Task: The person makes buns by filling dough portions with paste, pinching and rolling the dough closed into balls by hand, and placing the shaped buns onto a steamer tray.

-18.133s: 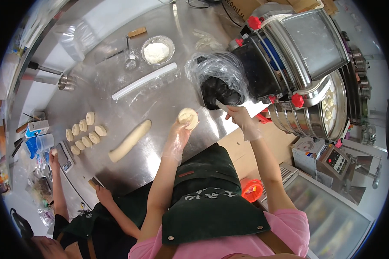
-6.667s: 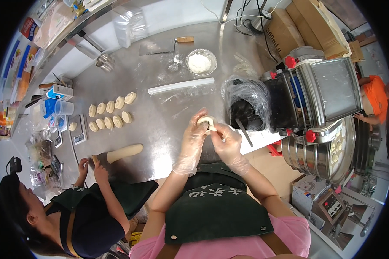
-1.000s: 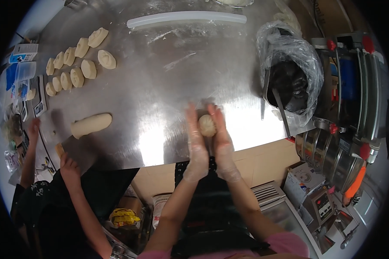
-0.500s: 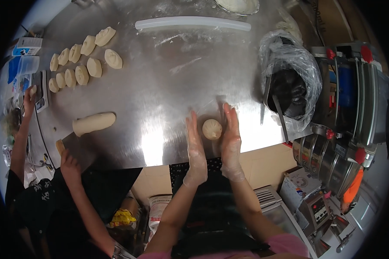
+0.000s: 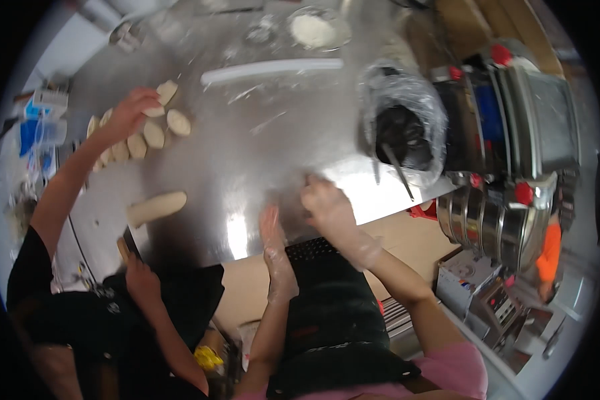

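Nearest the table's (image 5: pixel 260 153) front edge, right of the dough log (image 5: pixel 157 207), the gloved left hand (image 5: pixel 273 233) stands on edge with its fingers straight and released, holding nothing. Just beyond it, further right of the log, the right hand (image 5: pixel 327 203) lies palm down on the steel, blurred. I cannot tell whether its fingers are curled, and any dough piece there is hidden under the palm. If it is shaping a piece, light even pressure would probably serve best, with the left hand kept close to catch a stray roll. Behind the log, a co-worker's hand (image 5: pixel 130 110) reaches onto the cut dough pieces (image 5: pixel 155 133) — well apart. Far right of the log sits a bag-lined dark bowl (image 5: pixel 403 130).
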Demonstrator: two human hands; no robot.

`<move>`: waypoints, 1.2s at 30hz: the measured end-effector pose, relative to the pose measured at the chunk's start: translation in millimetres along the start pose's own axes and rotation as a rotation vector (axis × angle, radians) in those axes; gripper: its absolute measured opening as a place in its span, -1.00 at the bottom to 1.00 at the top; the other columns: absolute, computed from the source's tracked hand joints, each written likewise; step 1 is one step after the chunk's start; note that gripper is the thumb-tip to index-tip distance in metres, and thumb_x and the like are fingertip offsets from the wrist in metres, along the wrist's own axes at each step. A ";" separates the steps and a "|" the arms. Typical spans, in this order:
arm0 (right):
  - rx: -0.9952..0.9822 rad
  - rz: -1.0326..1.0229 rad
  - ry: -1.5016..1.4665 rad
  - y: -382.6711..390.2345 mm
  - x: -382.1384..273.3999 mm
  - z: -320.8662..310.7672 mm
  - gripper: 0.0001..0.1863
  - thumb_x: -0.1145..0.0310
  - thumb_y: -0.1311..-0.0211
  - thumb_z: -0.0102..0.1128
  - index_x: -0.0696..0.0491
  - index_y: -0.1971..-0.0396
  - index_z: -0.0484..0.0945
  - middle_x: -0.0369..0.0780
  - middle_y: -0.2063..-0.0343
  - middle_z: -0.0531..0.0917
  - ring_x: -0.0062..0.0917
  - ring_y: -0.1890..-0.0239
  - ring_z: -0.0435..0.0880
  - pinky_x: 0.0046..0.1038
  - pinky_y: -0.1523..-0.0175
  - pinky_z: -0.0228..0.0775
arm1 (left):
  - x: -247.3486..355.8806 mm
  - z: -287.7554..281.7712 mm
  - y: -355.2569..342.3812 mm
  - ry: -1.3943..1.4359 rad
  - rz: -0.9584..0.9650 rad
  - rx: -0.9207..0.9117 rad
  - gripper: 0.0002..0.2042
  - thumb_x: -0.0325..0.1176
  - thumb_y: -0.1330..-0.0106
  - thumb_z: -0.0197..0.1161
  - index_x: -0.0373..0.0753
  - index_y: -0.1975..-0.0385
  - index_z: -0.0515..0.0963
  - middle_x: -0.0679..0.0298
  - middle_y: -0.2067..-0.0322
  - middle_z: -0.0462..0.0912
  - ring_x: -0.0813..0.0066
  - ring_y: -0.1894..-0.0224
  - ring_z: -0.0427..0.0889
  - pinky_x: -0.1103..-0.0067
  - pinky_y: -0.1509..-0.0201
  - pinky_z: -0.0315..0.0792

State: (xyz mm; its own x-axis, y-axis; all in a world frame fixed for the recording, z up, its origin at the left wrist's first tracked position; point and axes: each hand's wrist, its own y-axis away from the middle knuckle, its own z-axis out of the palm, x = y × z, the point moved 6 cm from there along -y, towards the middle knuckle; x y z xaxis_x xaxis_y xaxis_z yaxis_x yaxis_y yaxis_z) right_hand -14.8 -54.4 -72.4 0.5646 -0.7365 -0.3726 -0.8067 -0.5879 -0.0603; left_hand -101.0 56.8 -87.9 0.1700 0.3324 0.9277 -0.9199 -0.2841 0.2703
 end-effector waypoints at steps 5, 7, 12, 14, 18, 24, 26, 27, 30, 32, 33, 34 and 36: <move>-0.110 0.176 0.358 9.5 12.8 28.6 -0.76 0.38 -0.07 0.07 0.04 0.22 0.52 -0.17 0.13 0.52 -0.41 0.22 0.58 -0.49 0.24 0.53 | -26.4 -16.9 16.6 -0.133 0.072 0.008 -0.11 0.36 -0.35 -0.36 -0.38 -0.40 -0.06 0.04 -0.40 0.06 0.23 -0.47 -0.06 0.30 -0.51 -0.22; -0.108 0.177 0.210 10.5 19.7 33.9 -0.76 0.40 -0.05 0.10 0.03 0.23 0.53 -0.17 0.18 0.53 -0.39 0.20 0.59 -0.45 0.24 0.54 | -29.2 -23.9 15.3 0.055 0.088 0.033 -0.15 0.31 -0.39 -0.39 -0.38 -0.40 -0.06 0.04 -0.42 -0.01 0.20 -0.47 -0.07 0.29 -0.52 -0.22; -0.099 0.422 -0.392 75.3 60.5 -49.9 -0.62 0.36 -0.07 0.20 -0.06 0.04 0.52 -0.16 0.15 0.54 -0.28 0.06 0.59 -0.23 0.08 0.50 | -28.0 -8.5 12.4 -0.121 0.071 0.031 -0.19 0.24 -0.43 -0.37 -0.46 -0.34 0.02 -0.11 -0.36 0.07 -0.05 -0.40 0.07 0.20 -0.50 -0.08; -0.006 0.497 -0.532 137.5 76.5 -124.9 -0.52 0.34 -0.06 0.26 -0.07 -0.05 0.49 -0.16 0.09 0.56 -0.22 0.02 0.58 -0.20 0.01 0.47 | -24.9 19.5 17.0 -0.119 0.080 -0.031 -0.17 0.28 -0.40 -0.28 -0.48 -0.30 0.09 -0.11 -0.28 0.23 -0.03 -0.33 0.23 0.24 -0.46 0.06; 0.125 0.774 -0.556 270.6 142.8 -265.8 -0.39 0.41 0.00 0.31 -0.05 -0.15 0.43 -0.12 0.02 0.56 -0.24 -0.01 0.58 -0.30 -0.05 0.47 | -43.0 66.1 19.3 -0.170 0.038 -0.136 -0.23 0.25 -0.43 -0.31 -0.42 -0.28 0.15 -0.03 -0.25 0.29 0.06 -0.31 0.28 0.24 -0.46 0.04; 0.512 1.127 0.113 429.3 304.8 -411.5 -0.40 0.41 0.16 0.40 0.11 -0.01 0.48 -0.04 0.12 0.61 -0.14 0.10 0.62 -0.23 0.05 0.51 | -44.5 175.9 25.0 -0.168 -0.035 -0.094 -0.26 0.22 -0.44 -0.28 -0.42 -0.27 0.15 -0.07 -0.24 0.31 0.02 -0.28 0.32 0.23 -0.44 0.09; 0.532 1.170 0.227 456.1 347.9 -430.0 -0.45 0.42 0.12 0.36 0.12 0.01 0.49 -0.06 0.16 0.61 -0.16 0.08 0.61 -0.22 0.04 0.49 | -47.1 202.3 19.3 -0.196 -0.013 -0.088 -0.26 0.22 -0.44 -0.30 -0.41 -0.27 0.16 -0.07 -0.24 0.31 0.03 -0.29 0.31 0.23 -0.45 0.08; 0.500 1.201 0.212 465.4 364.6 -432.3 -0.46 0.43 0.12 0.36 0.12 0.02 0.49 -0.06 0.15 0.60 -0.16 0.07 0.61 -0.23 0.04 0.49 | -49.0 210.8 14.7 -0.209 0.009 -0.073 -0.27 0.22 -0.44 -0.31 -0.41 -0.27 0.16 -0.06 -0.25 0.31 0.04 -0.30 0.29 0.24 -0.45 0.07; 0.481 1.096 0.153 467.5 411.4 -417.2 -0.45 0.43 0.15 0.36 0.13 0.03 0.48 -0.06 0.14 0.59 -0.16 0.08 0.60 -0.24 0.03 0.50 | -65.1 210.0 4.6 -0.222 0.009 -0.082 -0.27 0.22 -0.45 -0.33 -0.39 -0.28 0.14 -0.04 -0.28 0.25 0.05 -0.34 0.23 0.26 -0.48 0.01; 0.408 1.043 0.079 453.4 437.3 -389.5 -0.42 0.43 0.16 0.40 0.09 0.01 0.47 -0.10 0.12 0.57 -0.13 0.13 0.61 -0.24 0.08 0.53 | -69.5 215.0 4.8 -0.209 -0.031 -0.051 -0.27 0.22 -0.45 -0.34 -0.38 -0.29 0.14 -0.03 -0.29 0.25 0.06 -0.34 0.23 0.26 -0.48 0.00; 0.405 0.948 0.079 441.9 442.7 -382.1 -0.40 0.42 0.16 0.41 0.09 -0.01 0.47 -0.10 0.14 0.57 -0.15 0.15 0.62 -0.24 0.12 0.54 | -70.5 216.8 6.0 -0.179 -0.071 -0.024 -0.28 0.22 -0.45 -0.35 -0.36 -0.29 0.14 -0.03 -0.29 0.25 0.06 -0.35 0.22 0.25 -0.48 -0.02; 0.401 0.850 0.083 431.4 447.5 -374.6 -0.38 0.41 0.16 0.41 0.09 -0.02 0.46 -0.11 0.17 0.57 -0.16 0.17 0.62 -0.25 0.15 0.55 | -67.7 222.6 9.3 -0.190 -0.067 -0.014 -0.28 0.22 -0.45 -0.35 -0.36 -0.29 0.14 -0.03 -0.29 0.25 0.06 -0.35 0.22 0.25 -0.48 -0.02; 0.351 0.830 0.116 427.3 466.2 -352.4 -0.38 0.39 0.14 0.38 0.12 -0.05 0.45 -0.12 0.23 0.57 -0.22 0.17 0.63 -0.27 0.23 0.56 | -63.9 239.2 15.7 -0.222 -0.069 0.007 -0.28 0.22 -0.45 -0.36 -0.34 -0.30 0.13 -0.01 -0.30 0.25 0.08 -0.36 0.22 0.26 -0.49 -0.05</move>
State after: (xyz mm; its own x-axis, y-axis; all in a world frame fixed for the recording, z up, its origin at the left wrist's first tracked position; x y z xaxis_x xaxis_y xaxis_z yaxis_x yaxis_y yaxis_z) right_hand -34.7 -766.9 54.5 -0.2235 -0.9179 -0.3280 -0.9581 0.2687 -0.0993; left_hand -41.8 -184.0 -81.3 0.3068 0.1455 0.9406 -0.9009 -0.2744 0.3363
